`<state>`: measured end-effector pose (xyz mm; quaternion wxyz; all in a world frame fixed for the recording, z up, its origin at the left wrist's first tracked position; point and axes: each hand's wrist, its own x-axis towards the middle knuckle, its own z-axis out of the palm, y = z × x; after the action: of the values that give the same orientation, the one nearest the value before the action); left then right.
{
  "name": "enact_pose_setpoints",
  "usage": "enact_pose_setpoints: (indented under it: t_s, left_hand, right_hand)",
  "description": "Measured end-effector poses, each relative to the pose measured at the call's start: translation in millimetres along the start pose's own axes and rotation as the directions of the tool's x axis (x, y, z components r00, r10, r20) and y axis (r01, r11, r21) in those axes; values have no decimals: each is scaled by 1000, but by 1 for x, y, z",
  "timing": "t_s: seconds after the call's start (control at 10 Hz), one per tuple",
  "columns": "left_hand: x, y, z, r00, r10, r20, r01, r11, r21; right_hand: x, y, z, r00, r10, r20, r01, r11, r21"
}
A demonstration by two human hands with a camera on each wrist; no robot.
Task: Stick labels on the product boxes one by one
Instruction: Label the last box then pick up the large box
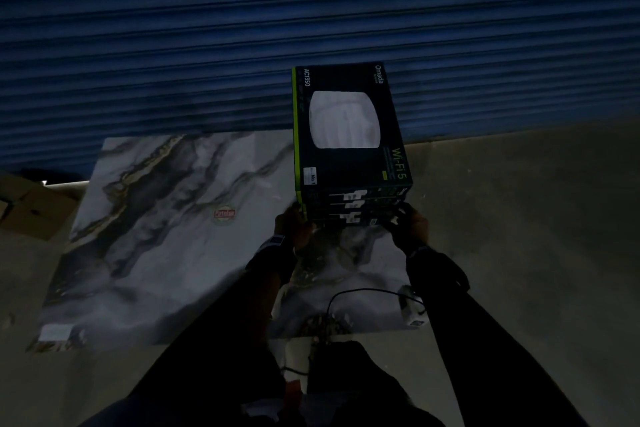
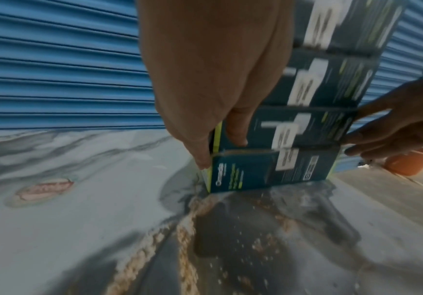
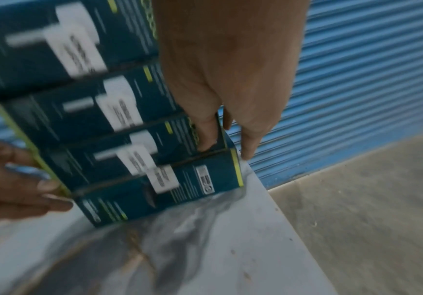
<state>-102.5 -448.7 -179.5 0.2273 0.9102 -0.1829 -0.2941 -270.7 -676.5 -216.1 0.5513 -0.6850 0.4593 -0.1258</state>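
A stack of several dark product boxes [image 1: 349, 149] with lime-green edges stands at the far right of a marble tile [image 1: 166, 246]. The top box bears a small white label [image 1: 309, 176] near its front left corner. My left hand [image 1: 294, 224] grips the stack's lower left corner, thumb on the front face [image 2: 238, 137] and fingers down the side. My right hand [image 1: 405, 220] grips the lower right corner the same way [image 3: 226, 149]. The bottom box [image 2: 268, 171] rests on the tile. Both wrist views are motion-blurred.
A blue roller shutter [image 1: 173, 45] runs close behind the stack. Concrete floor [image 1: 526, 218] lies right of the tile. A white device with a black cable [image 1: 412, 308] sits at the tile's near right corner. Cardboard [image 1: 31, 211] lies far left, an orange tub [image 2: 409, 161] far right.
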Motion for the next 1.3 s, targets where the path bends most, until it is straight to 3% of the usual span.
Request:
enact_pose_setpoints:
  t_s: [0.1,0.2,0.4,0.7,0.8,0.9,1.0,1.1,1.3]
  left_hand:
    - [1,-4,8,999,34,-33,-34,999,-12]
    - [7,-8,17,996,47,-77,-43,997,63]
    - [21,-14,17,989,117,-95,-90,964,252]
    - [28,-21,18,976,216,-7,-171,792,586]
    - [32,-20,16,975,224,-12,-167,762,626]
    - [32,-22,18,963,269,-11,-196,729,656]
    - [24,-20,16,967,256,-10,-193,754,627]
    - [15,-16,16,965,260,-27,-183,747,640]
    - [7,-17,16,976,213,-38,-159,826,541]
  right_hand:
    - [-14,-5,-3,998,-49,-35,44,991,-125]
    - [-19,-8,-5,999,-38,2,38,995,-97]
    - [5,21,1,976,-217,-8,208,946,-249]
    - [-10,-1,-7,987,51,-150,-81,976,-202]
    - [-7,-6,-8,989,-109,-97,76,953,-293]
    - [-1,-2,-1,993,-40,-113,-1,941,-338]
    - [-18,-12,1,989,-104,-102,47,892,-449]
    - [-25,-13,-5,973,-207,-97,147,891,-430]
    - [-29,-17,-9,985,-134,-106,95,944,-317]
